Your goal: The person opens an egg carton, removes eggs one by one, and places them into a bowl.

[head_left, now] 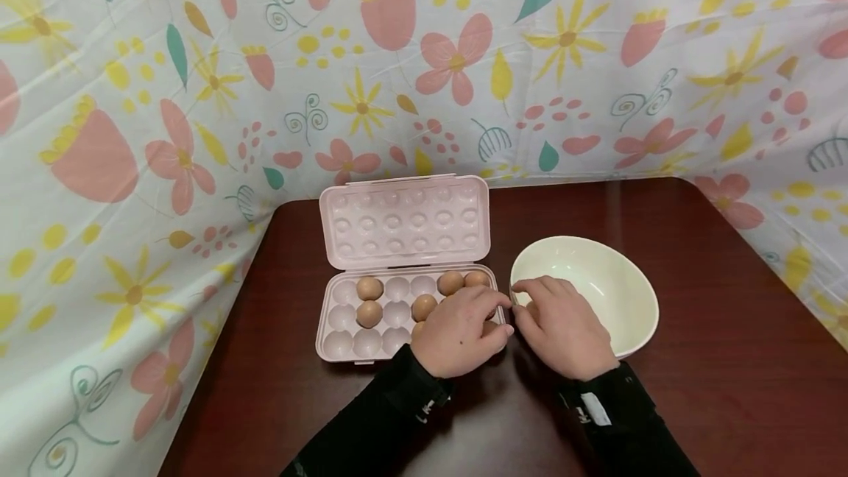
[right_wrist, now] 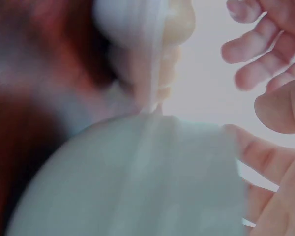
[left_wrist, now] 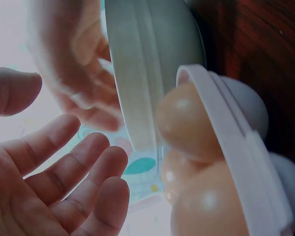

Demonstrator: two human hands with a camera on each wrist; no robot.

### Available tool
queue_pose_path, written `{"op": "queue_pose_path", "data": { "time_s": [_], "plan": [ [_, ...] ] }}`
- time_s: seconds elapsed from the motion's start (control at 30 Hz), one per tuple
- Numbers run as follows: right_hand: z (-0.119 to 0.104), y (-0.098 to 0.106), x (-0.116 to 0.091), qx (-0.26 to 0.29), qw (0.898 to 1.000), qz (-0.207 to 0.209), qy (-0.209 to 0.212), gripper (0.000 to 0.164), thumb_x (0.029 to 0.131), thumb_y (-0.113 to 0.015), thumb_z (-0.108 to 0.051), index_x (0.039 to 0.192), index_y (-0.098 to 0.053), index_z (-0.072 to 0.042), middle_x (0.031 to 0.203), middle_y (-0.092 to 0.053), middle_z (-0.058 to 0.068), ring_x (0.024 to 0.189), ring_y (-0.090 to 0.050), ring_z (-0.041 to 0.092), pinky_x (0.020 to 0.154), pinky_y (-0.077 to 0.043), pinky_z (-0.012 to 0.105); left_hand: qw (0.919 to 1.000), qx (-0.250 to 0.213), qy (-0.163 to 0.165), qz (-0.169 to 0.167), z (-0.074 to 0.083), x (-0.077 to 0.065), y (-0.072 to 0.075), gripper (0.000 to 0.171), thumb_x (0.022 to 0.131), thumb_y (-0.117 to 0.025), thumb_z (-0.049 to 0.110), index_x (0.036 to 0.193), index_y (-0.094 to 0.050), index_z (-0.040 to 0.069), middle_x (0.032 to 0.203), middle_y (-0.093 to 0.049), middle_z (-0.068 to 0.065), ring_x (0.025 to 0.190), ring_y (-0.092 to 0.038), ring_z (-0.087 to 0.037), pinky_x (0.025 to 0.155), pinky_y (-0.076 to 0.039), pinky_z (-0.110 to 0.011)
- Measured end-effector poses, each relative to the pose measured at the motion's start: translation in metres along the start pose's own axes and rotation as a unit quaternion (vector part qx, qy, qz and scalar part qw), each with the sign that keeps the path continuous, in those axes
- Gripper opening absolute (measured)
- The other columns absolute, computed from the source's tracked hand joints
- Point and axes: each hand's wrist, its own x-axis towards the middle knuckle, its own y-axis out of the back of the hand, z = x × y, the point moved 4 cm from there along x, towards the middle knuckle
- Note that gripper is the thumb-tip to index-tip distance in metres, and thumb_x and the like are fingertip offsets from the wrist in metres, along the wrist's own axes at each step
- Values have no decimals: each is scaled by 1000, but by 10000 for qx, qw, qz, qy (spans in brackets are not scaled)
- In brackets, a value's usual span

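Observation:
A pink egg carton [head_left: 324,330] lies with its lid [head_left: 404,219] raised, several brown eggs [head_left: 369,313] in its cups. My left hand [head_left: 457,333] is over the carton's right part and hides some eggs there. In the left wrist view its fingers [left_wrist: 64,182] are loosely bent with nothing in them, beside brown eggs [left_wrist: 201,201]. To the right stands a cream bowl [head_left: 626,293]. My right hand [head_left: 563,330] is at the bowl's left rim; in the right wrist view its fingers [right_wrist: 265,157] reach behind the rim, with no egg visible in them.
Carton and bowl stand side by side on a dark red-brown table [head_left: 729,359], a narrow gap between them. A floral sheet [head_left: 397,57] hangs behind the table and along its sides. Black sleeves [head_left: 391,403] cover both forearms.

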Motion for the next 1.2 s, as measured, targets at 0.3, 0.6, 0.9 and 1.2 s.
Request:
{"op": "queue_pose_path", "data": {
  "time_s": [0.3,0.6,0.9,1.2],
  "plan": [
    [-39,-17,27,354,9976,10,598,26,93,-61,-14,118,-69,-10,111,-67,7,113,-60,33,96,-51,47,9987,-147,466,160,-31,-18,21,28,93,-64,33,119,-65,24,116,-64,7,100,-59,-10,74,-51,-24],
    [-66,-45,47,456,9935,-261,1014,23,93,-62,-20,114,-70,-14,115,-69,2,116,-61,31,105,-46,45,9877,207,1446,551,-73,-41,47,32,94,-66,28,125,-67,22,124,-68,4,105,-65,-16,75,-54,-33],
    [-75,-57,50,232,9914,-216,1269,26,90,-65,-23,114,-69,-16,111,-68,3,110,-63,31,105,-44,49,9697,602,2265,685,-106,-62,62,27,89,-73,28,114,-70,20,115,-69,3,94,-67,-15,76,-55,-36],
    [-76,-63,47,429,9906,-264,1272,28,89,-63,-22,115,-68,-14,117,-67,5,116,-61,31,108,-43,49,9656,792,2437,449,-123,-77,60,24,88,-72,25,112,-71,23,109,-67,6,84,-65,-17,65,-52,-38]
  ]
}}
